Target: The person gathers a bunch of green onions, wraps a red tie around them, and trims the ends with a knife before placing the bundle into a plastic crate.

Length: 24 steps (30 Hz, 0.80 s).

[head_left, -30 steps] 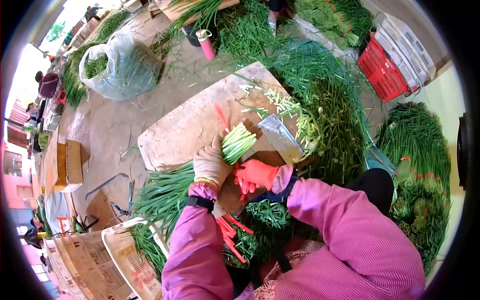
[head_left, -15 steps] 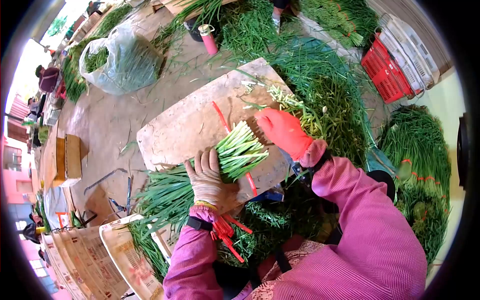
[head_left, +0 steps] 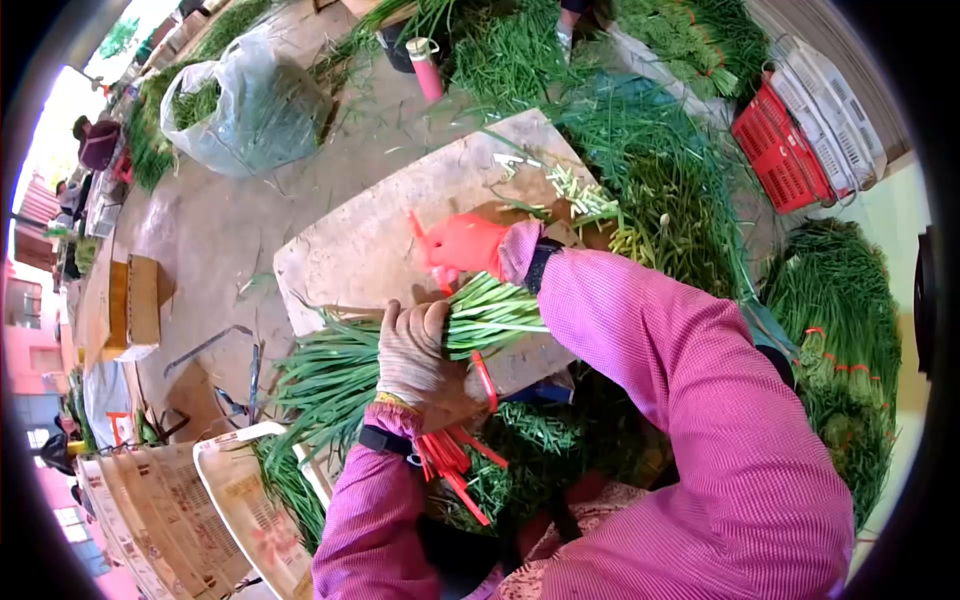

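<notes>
A bunch of green chives [head_left: 492, 318] with pale stalk ends lies across a worn board [head_left: 350, 240]. My left hand [head_left: 412, 355], in a light glove, presses down on the bunch with its fingers closed over it. Under the stalks runs a red tie strip [head_left: 484, 382], its near end sticking out below the bunch. My right hand [head_left: 466, 245], in an orange-red glove, grips the strip's far end just above the stalks; the fingertips are partly hidden. Several spare red strips [head_left: 455, 462] hang beneath my left wrist.
Cut stalk pieces [head_left: 580, 195] lie at the board's far right corner. Loose greens [head_left: 665, 190] cover the floor beyond. Red crates [head_left: 780, 145] and tied bunches [head_left: 840, 330] stand at right. A plastic bag [head_left: 250, 110], pink bottle [head_left: 427, 75] and cardboard box [head_left: 143, 305] are farther left.
My right hand has moved left from the board's right side to the strip's far end and taken hold of it. The strip's near end has drawn up closer to the bunch.
</notes>
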{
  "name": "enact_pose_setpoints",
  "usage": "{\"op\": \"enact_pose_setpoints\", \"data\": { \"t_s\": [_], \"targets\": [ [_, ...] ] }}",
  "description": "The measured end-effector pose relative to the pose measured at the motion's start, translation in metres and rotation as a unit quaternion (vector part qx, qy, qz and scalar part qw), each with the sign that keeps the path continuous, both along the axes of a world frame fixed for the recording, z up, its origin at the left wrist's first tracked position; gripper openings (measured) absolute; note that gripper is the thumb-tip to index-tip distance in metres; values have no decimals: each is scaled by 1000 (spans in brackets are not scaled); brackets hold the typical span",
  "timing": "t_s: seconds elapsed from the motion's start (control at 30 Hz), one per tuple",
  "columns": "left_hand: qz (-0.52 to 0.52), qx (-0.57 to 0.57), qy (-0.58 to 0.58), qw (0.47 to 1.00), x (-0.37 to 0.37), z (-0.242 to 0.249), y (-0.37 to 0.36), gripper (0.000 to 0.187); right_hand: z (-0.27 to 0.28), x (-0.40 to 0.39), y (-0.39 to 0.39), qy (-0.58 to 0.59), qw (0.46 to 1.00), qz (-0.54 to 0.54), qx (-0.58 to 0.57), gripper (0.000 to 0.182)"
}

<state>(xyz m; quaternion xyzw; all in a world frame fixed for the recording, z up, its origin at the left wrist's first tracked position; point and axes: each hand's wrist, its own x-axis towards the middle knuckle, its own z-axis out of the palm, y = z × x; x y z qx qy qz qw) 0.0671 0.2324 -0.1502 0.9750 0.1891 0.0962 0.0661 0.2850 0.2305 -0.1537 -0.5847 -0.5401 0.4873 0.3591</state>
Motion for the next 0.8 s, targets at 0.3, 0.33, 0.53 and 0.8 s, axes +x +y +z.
{"op": "enact_pose_setpoints", "data": {
  "t_s": [0.3,0.33,0.53,0.8],
  "targets": [
    [72,-52,-3,996,10,6,3,107,27,3,-32,-322,908,-255,76,24],
    [70,-55,-4,996,9,4,1,107,33,3,-45,-280,917,-261,117,23],
    [96,2,66,993,5,9,-5,113,73,-25,-131,-59,952,-248,167,13],
    [113,-3,54,992,7,14,-7,110,19,-42,-158,-479,834,-83,260,22]
  ]
}}
